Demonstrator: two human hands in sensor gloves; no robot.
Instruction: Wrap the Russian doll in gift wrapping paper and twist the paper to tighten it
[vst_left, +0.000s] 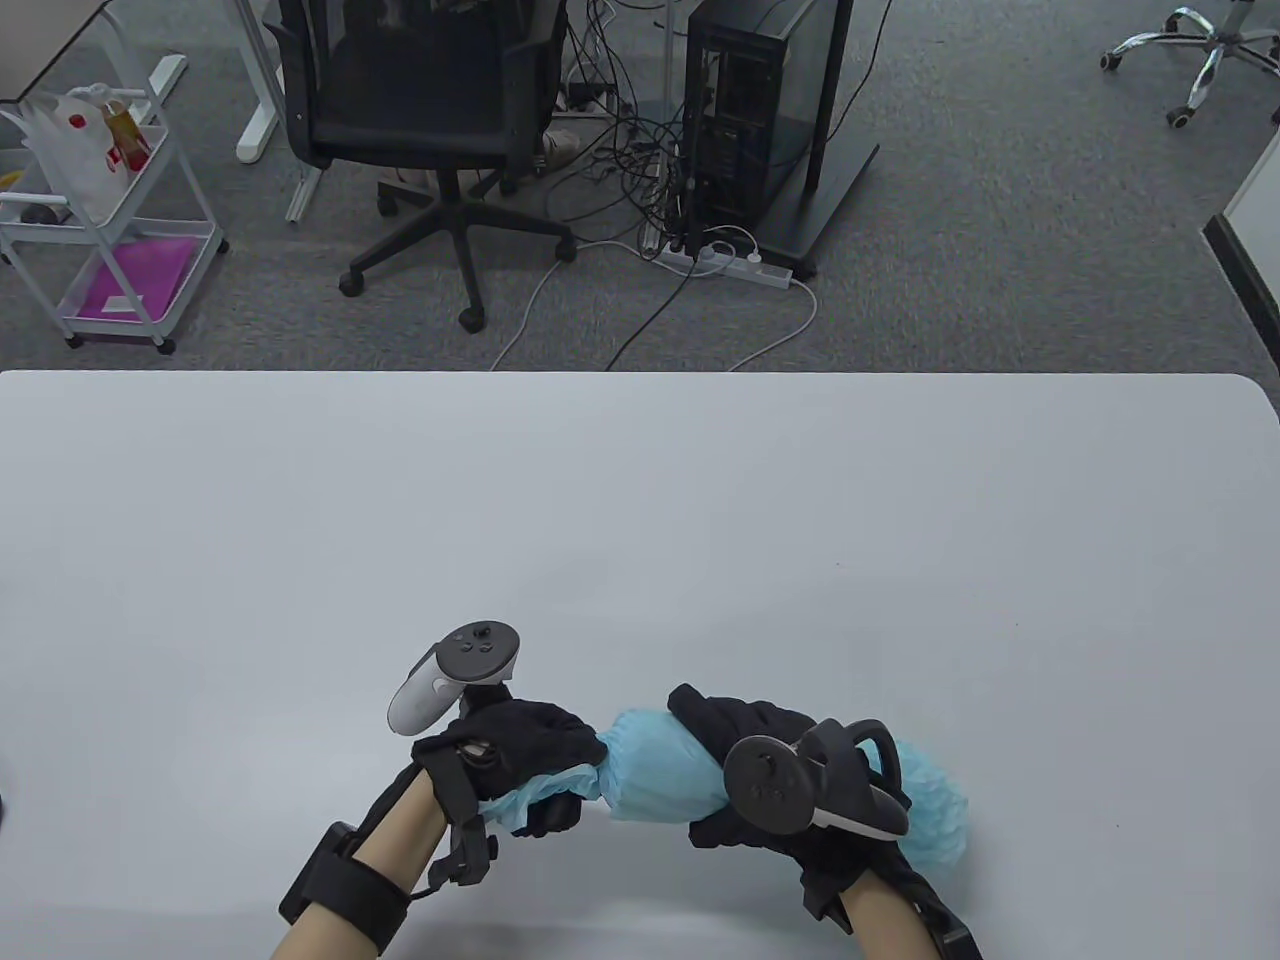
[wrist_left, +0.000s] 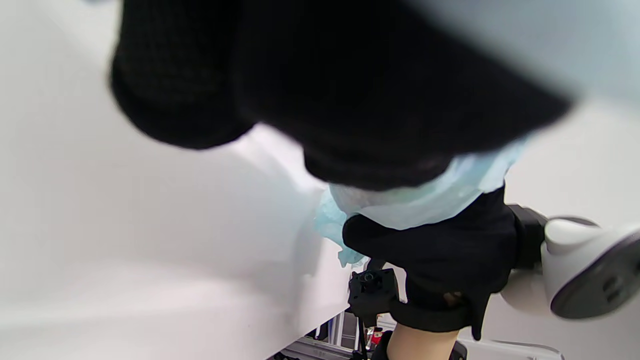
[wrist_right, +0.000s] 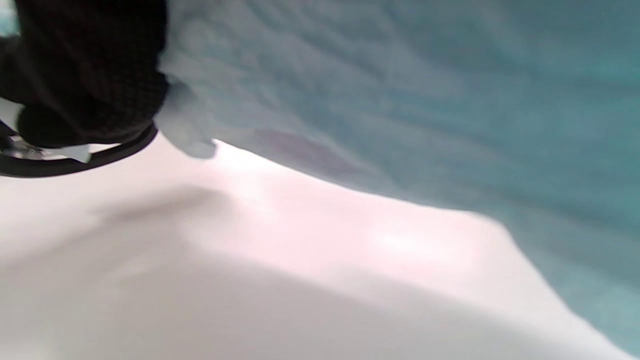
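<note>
**Thin paper under twist: tearing and slipping are the risks**

The doll itself is not seen; it is judged to lie inside the light blue wrapping paper (vst_left: 655, 775), which forms a sausage-shaped bundle held just above the white table (vst_left: 640, 520) near its front edge. The bundle's left tail is clamped in the curled fingers of the left hand (vst_left: 520, 755). The middle and right part is wrapped by the right hand (vst_left: 760, 775), with a loose ruffle of paper left free beyond it. The wrist views are blurred, so the right end's tightness cannot be told. If the twist is forced, the crepe-like paper may be torn at the narrow left neck. If the right hand's hold is loosened, the doll may be turned with the paper and the twist lost.
</note>
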